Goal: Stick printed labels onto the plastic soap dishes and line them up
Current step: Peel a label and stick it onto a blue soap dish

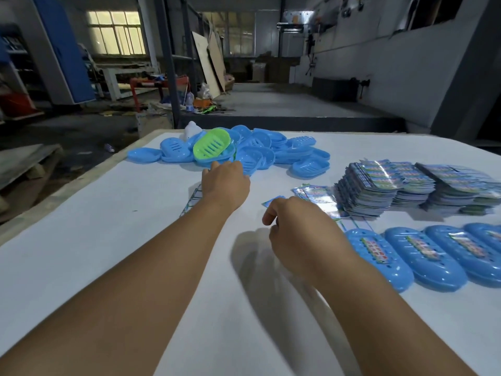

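Reaching our left hand (226, 183), fingers hidden so grip unknowable, into the pile (244, 150), we should lift one dish cleanly while our right hand (295, 234) hangs loosely curled, seemingly empty.

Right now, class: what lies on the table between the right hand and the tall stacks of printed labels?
In the head view, a few loose labels lie flat between the right hand and the label stacks.

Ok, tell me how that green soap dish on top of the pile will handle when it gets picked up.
The green soap dish is probably light and fairly stiff: thin moulded plastic with slots. It lies tilted on the loose blue dishes, so lifting it may shift its neighbours. Its glossy surface could be a bit slippery.
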`<state>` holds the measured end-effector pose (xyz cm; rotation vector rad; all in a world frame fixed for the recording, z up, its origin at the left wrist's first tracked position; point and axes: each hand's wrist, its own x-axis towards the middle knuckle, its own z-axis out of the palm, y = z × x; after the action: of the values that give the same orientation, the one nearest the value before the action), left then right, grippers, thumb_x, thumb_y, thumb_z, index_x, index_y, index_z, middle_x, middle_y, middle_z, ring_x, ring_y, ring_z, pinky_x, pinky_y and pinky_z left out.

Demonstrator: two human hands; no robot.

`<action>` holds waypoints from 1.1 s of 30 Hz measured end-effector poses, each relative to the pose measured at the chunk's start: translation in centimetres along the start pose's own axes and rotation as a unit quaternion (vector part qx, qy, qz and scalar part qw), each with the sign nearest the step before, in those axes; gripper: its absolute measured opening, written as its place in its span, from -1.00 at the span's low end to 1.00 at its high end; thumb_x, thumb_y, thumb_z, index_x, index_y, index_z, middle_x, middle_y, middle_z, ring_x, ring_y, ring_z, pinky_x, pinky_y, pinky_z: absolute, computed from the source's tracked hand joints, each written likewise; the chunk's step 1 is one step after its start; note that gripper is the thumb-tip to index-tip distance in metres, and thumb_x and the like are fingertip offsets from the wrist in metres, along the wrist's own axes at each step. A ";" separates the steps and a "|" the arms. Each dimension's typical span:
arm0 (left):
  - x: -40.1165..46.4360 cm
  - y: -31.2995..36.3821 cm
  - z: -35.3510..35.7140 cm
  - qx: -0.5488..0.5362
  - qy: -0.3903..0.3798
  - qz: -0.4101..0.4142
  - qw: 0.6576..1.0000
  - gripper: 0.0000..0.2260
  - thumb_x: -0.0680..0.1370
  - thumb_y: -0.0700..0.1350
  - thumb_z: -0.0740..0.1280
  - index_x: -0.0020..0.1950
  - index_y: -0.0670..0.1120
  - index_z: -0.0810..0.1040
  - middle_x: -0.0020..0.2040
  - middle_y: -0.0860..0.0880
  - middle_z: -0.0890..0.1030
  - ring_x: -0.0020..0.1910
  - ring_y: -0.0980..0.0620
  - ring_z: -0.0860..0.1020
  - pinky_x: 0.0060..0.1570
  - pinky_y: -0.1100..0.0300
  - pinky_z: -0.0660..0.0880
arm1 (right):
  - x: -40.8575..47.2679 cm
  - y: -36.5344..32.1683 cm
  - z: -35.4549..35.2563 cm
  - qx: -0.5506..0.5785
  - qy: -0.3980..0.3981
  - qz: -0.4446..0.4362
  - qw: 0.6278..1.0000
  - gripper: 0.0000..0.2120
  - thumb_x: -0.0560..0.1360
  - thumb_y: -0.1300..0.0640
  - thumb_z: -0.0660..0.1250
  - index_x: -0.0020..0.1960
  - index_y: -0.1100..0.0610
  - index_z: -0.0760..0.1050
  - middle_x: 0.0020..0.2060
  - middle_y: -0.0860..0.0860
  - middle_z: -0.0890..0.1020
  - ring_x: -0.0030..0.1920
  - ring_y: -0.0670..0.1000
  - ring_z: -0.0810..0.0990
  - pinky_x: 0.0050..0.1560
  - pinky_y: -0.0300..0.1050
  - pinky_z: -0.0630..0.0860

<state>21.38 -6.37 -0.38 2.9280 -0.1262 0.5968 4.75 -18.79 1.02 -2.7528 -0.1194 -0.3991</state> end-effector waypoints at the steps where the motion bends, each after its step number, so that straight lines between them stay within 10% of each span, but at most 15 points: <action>1: 0.2 0.0 0.1 0.007 -0.002 -0.002 1.000 -0.70 0.64 0.05 0.19 0.30 -0.02 0.53 0.24 -0.05 0.59 0.27 -0.13 0.43 0.21 -0.05 0.38 | 0.0 0.0 0.0 0.002 0.000 -0.001 1.000 -0.72 0.53 0.19 0.24 0.16 -0.08 0.53 0.05 -0.03 0.54 0.11 0.09 0.52 -0.09 -0.08 0.38; 10: -0.8 0.2 -0.7 -0.004 0.083 0.036 0.996 -0.85 0.68 0.01 0.19 0.15 -0.03 0.46 0.04 -0.05 0.63 0.01 -0.09 0.56 0.00 0.00 0.44 | 0.0 -0.1 -0.4 0.022 -0.010 0.024 0.999 -0.70 0.55 0.16 0.24 0.23 -0.09 0.50 0.11 -0.04 0.54 0.18 0.08 0.51 0.04 -0.04 0.47; 17: -5.1 -0.2 -3.2 -0.306 0.149 0.063 0.938 -0.88 0.66 -0.03 0.23 0.07 -0.06 0.48 -0.08 -0.01 0.65 -0.10 -0.05 0.59 -0.13 0.01 0.53 | 0.4 0.4 -0.2 0.050 0.051 0.030 0.997 -0.63 0.57 0.10 0.29 0.37 -0.06 0.40 0.21 -0.01 0.47 0.24 0.07 0.46 0.06 -0.03 0.43; 24: -9.3 -1.6 -5.8 -0.547 -0.035 -0.116 0.828 -0.84 0.62 -0.03 0.29 -0.09 -0.03 0.61 -0.25 -0.01 0.65 -0.27 0.01 0.61 -0.21 0.09 0.52 | 0.1 0.9 -0.2 0.063 0.047 -0.034 0.996 -0.30 0.49 -0.08 0.43 0.55 -0.17 0.20 0.54 -0.01 0.19 0.46 0.10 0.18 0.43 -0.05 0.17; 29: -10.7 -2.6 -6.9 -0.671 -0.150 -0.225 0.690 -0.89 0.62 -0.14 0.29 -0.06 -0.08 0.59 -0.42 0.02 0.56 -0.53 0.14 0.48 -0.52 0.30 0.30 | -0.1 0.6 -0.1 0.119 0.006 -0.063 0.991 -0.36 0.46 -0.17 0.46 0.48 -0.23 0.31 0.38 -0.12 0.42 0.35 0.02 0.38 0.34 -0.02 0.38; 31: -10.9 -3.0 -7.1 -0.669 -0.176 -0.235 0.682 -0.90 0.61 -0.12 0.31 0.03 -0.08 0.61 -0.38 -0.01 0.60 -0.52 0.13 0.47 -0.54 0.32 0.29 | -0.2 0.6 0.0 0.110 -0.007 -0.057 0.992 -0.38 0.45 -0.24 0.45 0.45 -0.23 0.34 0.28 -0.10 0.49 0.25 0.01 0.45 0.25 -0.02 0.43; 33: -10.9 -3.5 -7.1 -0.608 -0.175 -0.211 0.745 -0.85 0.58 -0.07 0.31 -0.05 -0.08 0.65 -0.41 -0.02 0.60 -0.54 0.08 0.45 -0.51 0.30 0.27 | -0.1 0.7 0.0 0.102 -0.020 -0.050 0.993 -0.39 0.44 -0.27 0.43 0.44 -0.21 0.36 0.21 -0.08 0.54 0.20 0.01 0.50 0.21 -0.02 0.45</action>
<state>9.09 -1.23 1.29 1.6260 0.0896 -0.1438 4.73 -19.47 0.71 -2.5604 -0.2916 -0.3386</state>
